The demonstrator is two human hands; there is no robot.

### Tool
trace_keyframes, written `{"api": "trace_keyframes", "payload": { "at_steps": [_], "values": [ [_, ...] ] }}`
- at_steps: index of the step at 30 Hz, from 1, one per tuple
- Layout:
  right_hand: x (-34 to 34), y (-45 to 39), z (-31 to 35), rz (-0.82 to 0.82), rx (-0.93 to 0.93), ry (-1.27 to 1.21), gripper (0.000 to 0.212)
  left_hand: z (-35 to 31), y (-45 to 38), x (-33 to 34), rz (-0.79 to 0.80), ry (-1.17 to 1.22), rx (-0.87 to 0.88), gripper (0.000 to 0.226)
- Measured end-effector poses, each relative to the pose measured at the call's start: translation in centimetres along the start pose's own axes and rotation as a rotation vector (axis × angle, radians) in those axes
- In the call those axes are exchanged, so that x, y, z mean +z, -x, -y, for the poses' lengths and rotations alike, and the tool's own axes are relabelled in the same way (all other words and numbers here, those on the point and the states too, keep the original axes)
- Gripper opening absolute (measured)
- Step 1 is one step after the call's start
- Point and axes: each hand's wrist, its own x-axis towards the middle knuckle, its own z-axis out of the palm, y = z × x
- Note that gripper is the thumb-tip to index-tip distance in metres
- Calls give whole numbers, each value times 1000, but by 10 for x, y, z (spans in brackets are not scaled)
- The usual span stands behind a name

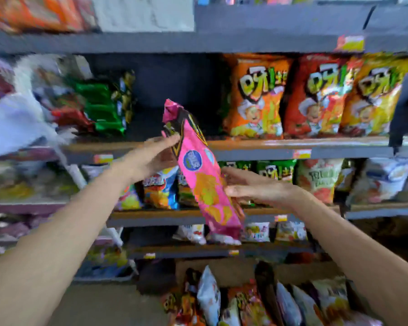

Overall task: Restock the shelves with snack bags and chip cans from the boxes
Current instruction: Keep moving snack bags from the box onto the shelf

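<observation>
Pink snack bag (204, 177) is up at shelf height, tilted, pressed between the flat-fingered left hand (156, 156) and right hand (247, 187); next, I'd judge, slide it into the dark gap (172, 90) left of the orange bags (254, 97).

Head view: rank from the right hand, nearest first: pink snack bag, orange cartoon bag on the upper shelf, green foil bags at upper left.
From the right hand:
1. Pink snack bag, touching it, just to its left.
2. Orange cartoon bag, above it on the upper shelf.
3. Green foil bags, far upper left.
</observation>
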Motion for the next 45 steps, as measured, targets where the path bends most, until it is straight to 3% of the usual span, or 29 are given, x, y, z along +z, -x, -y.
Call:
{"api": "trace_keyframes", "payload": {
  "at_steps": [1, 4, 7, 8, 13, 16, 20, 24, 29, 34, 41, 45],
  "values": [
    [12, -10, 14, -35, -8, -27, 81, -9, 3, -16, -26, 46, 17, 27],
    [35, -37, 44, -122, -47, -83, 73, -23, 6, -49, -134, 108, 9, 28],
    [47, -55, 80, -256, -44, -137, 23, -36, 8, -62, -231, 72, -40, 33],
    [48, -63, 89, -313, -31, -125, 16, -40, 8, -67, -265, 58, -36, 30],
    [61, -115, 118, -556, 9, 42, 37, -42, 9, -97, -334, -37, -3, 33],
    [58, -154, 124, -689, 73, 170, 56, -44, 9, -109, -498, -451, 106, 21],
    [43, -197, 140, -698, 124, 338, 72, -42, 9, -137, -696, -965, 376, 21],
    [40, -231, 164, -666, 118, 520, 81, -34, 7, -160, -906, -1268, 259, 27],
    [53, -264, 171, -607, 77, 514, 74, -25, -3, -173, -888, -1364, 167, 34],
    [57, -256, 157, -397, -57, 402, 70, -19, -16, -194, -819, -1421, 300, 29],
    [52, -265, 157, -518, -50, 435, 52, -17, -32, -212, -731, -1401, 357, 20],
    [56, -282, 150, -598, -34, 433, 43, -11, -28, -213, -758, -1414, 458, 23]
  ]
}}
